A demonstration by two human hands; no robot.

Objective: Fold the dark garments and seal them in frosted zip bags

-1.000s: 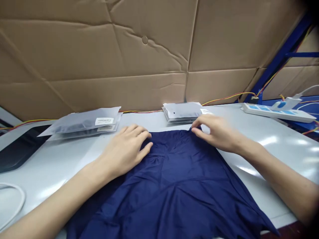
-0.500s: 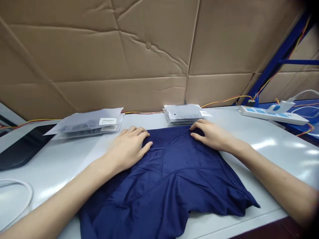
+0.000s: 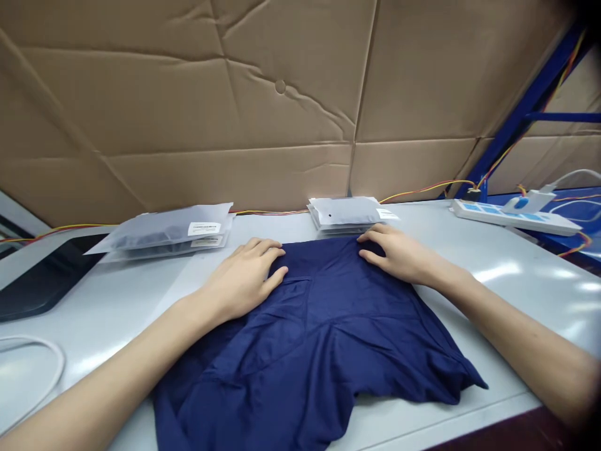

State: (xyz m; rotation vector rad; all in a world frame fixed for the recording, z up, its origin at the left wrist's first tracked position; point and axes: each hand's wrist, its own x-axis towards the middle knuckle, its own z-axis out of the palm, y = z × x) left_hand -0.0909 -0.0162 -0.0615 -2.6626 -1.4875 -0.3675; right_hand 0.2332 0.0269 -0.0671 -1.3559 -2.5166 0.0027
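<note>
A navy blue garment [image 3: 323,338], which looks like shorts, lies wrinkled on the pale table [image 3: 488,282], its straight top edge toward the back. My left hand [image 3: 251,279] rests on its upper left corner, fingers spread and lying over the cloth. At the upper right corner lies my right hand [image 3: 392,250], thumb and fingers apart on the fabric. The lower part of the garment runs out of view at the bottom.
Frosted packets with labels lie at the back left [image 3: 164,232] and back centre [image 3: 347,213]. A dark tray-like object [image 3: 51,275] and white cable [image 3: 54,369] are left. A power strip [image 3: 516,216] sits back right, before a cardboard wall [image 3: 282,125].
Hardly anything differs. The lower right edge of the garment has shifted very slightly up and left; both hands stay in nearly the same place.
</note>
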